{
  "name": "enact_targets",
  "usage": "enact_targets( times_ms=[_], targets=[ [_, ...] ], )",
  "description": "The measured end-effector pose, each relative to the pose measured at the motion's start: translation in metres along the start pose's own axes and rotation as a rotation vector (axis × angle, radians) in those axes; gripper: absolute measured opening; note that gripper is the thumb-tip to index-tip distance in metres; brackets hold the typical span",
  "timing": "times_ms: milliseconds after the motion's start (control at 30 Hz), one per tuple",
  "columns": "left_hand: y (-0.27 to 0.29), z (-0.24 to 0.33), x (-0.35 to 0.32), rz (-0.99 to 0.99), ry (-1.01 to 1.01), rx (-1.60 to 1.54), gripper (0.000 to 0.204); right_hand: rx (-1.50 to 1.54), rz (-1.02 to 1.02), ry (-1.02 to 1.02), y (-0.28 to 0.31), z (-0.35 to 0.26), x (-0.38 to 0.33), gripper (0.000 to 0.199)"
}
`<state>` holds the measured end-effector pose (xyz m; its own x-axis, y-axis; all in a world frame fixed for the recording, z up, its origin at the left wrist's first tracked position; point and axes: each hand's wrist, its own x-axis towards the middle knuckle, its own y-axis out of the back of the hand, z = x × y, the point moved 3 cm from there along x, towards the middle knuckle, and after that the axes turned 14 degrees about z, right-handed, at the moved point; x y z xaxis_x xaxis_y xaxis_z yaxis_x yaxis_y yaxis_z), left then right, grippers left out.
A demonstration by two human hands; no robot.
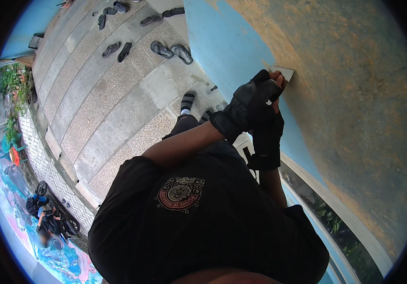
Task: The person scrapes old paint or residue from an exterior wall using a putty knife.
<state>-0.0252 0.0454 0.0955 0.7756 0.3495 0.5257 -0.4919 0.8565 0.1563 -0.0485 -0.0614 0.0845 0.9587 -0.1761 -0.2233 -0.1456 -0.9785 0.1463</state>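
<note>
A: Up at the wall we go, and there's the scraper, its flat blade right at the surface, near where blue paint gives way to the rough bare patch!

B: And who's got it?

A: The left hand, black glove, fingertips bare, looks closed round the scraper. The right hand is tucked in tight just below, also gloved, but its grip is half hidden, so I can't tell whether it's holding or only bracing.

B: Nervy stuff! What could go wrong?

A: Those bare fingertips sit very close to the blade. If the blade skidded on a bump, I'd fear for the knuckles against that rough patch.

B: And too steep an angle?

A: A corner could dig in and gouge the wall, I'd say. With the hands crowded together like that, a slip by one might well knock the other.

B: Underfoot?

A: Striped sandals on the feet, open at the toes by the look of it, and loose flip-flops lying nearby on the paving: a careless step back might mean a stumble
</note>
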Motion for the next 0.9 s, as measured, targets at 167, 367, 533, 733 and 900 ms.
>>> enact_targets(
  times_ms=[167, 367, 533, 733, 900],
  targets=[
    [-0.003, -0.009, -0.010, 0.021, -0.005, -0.123, 0.053, 0.095, -0.009, -0.130, 0.010, 0.000, -0.002, 0.044],
    [0.000, -0.012, -0.006, -0.044, 0.048, -0.068, 0.054, -0.155, -0.037, 0.013, 0.004, 0.016, 0.004, 0.050],
    [0.001, -0.020, -0.002, 0.017, 0.004, -0.164, 0.058, -0.034, 0.019, 0.035, -0.007, 0.010, 0.006, 0.043],
    [-0.003, -0.009, -0.011, 0.041, 0.011, -0.183, 0.054, 0.048, 0.038, -0.037, 0.005, 0.008, 0.000, 0.043],
    [0.003, -0.028, 0.003, 0.058, 0.030, -0.160, 0.054, -0.074, -0.045, 0.061, -0.002, 0.016, 0.014, 0.047]
  ],
)
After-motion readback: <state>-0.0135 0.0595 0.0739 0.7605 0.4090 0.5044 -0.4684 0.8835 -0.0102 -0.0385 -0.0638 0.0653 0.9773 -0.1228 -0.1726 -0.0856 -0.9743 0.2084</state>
